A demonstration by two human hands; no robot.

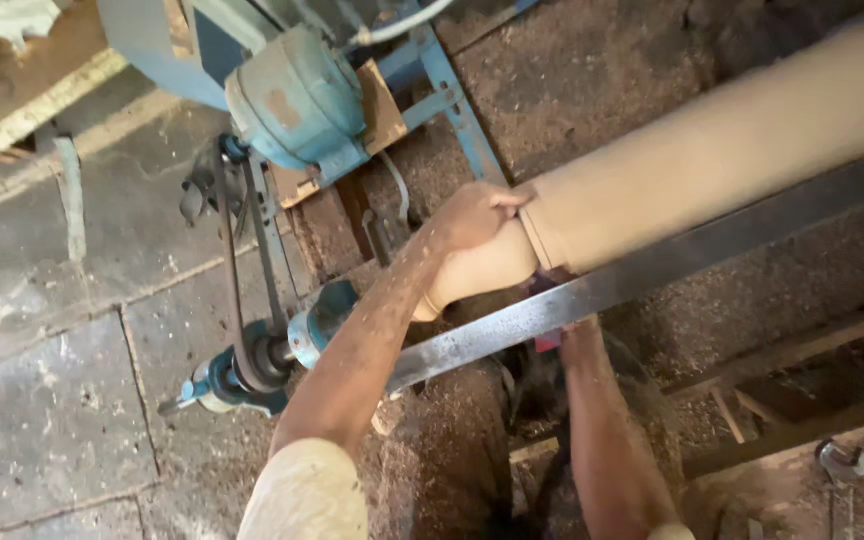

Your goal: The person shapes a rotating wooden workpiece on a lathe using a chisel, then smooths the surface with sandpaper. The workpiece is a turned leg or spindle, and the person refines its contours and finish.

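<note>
wooden workpiece [732, 150]: long, stiff, likely heavy, smooth | left hand [477, 215] curled over its shouldered end; grip there | right hand [567, 335] hidden behind steel bar [652, 270]; state unclear

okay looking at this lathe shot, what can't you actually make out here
Head view only:
- Right hand: mostly hidden under the steel bar; its grip is unreadable.
- Wooden workpiece: far end cut off by the right edge.
- Left hand: palm side hidden against the wood.
- Blue motor: top cut off by the upper edge.
</note>
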